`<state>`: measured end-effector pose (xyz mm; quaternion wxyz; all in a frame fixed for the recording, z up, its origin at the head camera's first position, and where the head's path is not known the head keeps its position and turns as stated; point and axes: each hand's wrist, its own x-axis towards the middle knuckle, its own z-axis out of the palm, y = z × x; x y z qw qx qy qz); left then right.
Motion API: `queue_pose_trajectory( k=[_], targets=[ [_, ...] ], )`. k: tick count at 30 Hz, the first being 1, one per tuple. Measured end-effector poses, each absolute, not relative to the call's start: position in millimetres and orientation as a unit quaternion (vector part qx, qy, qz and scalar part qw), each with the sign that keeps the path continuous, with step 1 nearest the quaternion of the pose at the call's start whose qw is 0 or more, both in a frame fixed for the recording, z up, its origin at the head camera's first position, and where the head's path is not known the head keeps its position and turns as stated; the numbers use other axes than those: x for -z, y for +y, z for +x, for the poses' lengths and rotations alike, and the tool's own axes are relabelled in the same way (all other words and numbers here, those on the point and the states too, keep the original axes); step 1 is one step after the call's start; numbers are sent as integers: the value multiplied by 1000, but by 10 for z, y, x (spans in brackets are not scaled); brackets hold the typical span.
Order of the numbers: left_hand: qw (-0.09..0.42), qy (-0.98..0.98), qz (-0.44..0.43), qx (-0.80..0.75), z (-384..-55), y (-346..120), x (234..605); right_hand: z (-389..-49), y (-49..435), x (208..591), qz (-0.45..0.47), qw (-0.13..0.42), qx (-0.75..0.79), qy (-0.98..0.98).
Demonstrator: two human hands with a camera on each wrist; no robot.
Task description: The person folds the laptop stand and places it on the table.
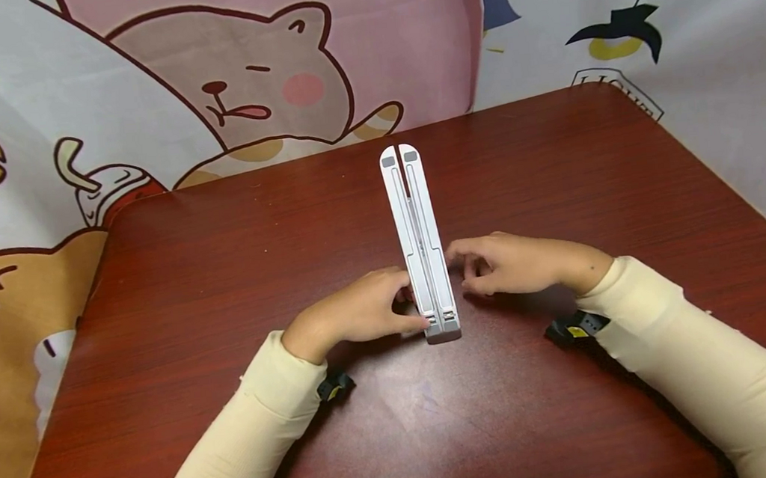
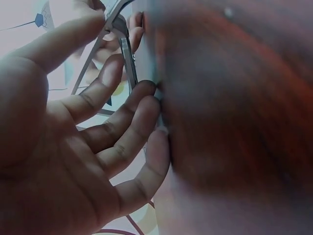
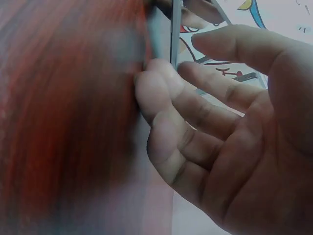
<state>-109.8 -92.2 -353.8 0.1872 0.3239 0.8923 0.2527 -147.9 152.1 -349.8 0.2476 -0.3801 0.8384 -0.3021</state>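
A silver folding laptop stand (image 1: 427,258), its two narrow bars side by side with grey pads at their ends, stands on the brown table. My left hand (image 1: 368,308) is at its left side, thumb tip against the near end by the hinges. In the left wrist view, the stand's angled legs (image 2: 128,63) show beyond the loosely bent fingers (image 2: 146,112), whose tips rest at the tabletop. To the right of the stand is my right hand (image 1: 513,262), holding nothing, index fingertip close to the bar. Its fingers (image 3: 159,93) are loosely curled near the tabletop in the right wrist view.
The dark red-brown table (image 1: 221,244) spreads around the stand. Behind it and along its sides hangs a cloth (image 1: 408,42) with cartoon animals. A black strap device (image 1: 575,327) is on the right wrist, another strap device (image 1: 335,385) on the left.
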Motion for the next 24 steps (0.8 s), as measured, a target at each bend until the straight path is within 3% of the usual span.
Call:
queue_pose_trajectory(
  k=[24],
  targets=[
    [201,890,327,-244,-1080,-891,3572,-1427,1448,3541,-420,176,200,867]
  ],
)
